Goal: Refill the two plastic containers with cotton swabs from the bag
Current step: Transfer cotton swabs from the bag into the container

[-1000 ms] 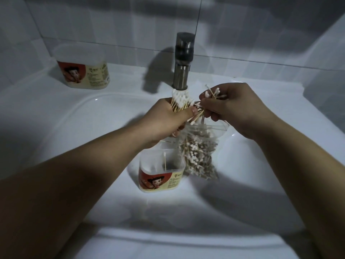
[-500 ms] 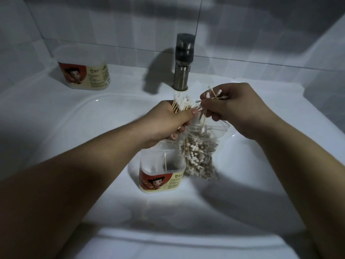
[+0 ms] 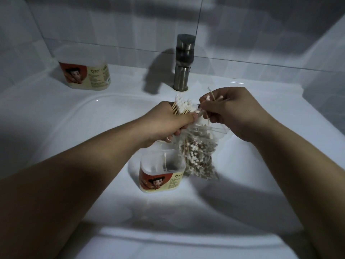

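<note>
Dim room. The white sink (image 3: pixel 93 128) fills the near view, & in its basin stands an open container (image 3: pixel 162 176) w/ a single swab (image 3: pixel 165 162) upright inside. The clear bag (image 3: pixel 199 152) of swabs touches the container's right side and seems to hang from the hands above it. The left hand (image 3: pixel 168 122) has its fingers clamped round a bundle of swabs (image 3: pixel 183 107), & the right hand (image 3: pixel 233 113) pinches a few loose swabs (image 3: pixel 212 97). Behind are the steel faucet (image 3: pixel 183 62), the second container (image 3: pixel 85 75) on the ledge far left, & the wall tiles (image 3: pixel 112 21).

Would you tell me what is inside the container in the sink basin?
One cotton swab stands inside the container; the left hand, gripping swabs, covers its far rim.
</note>
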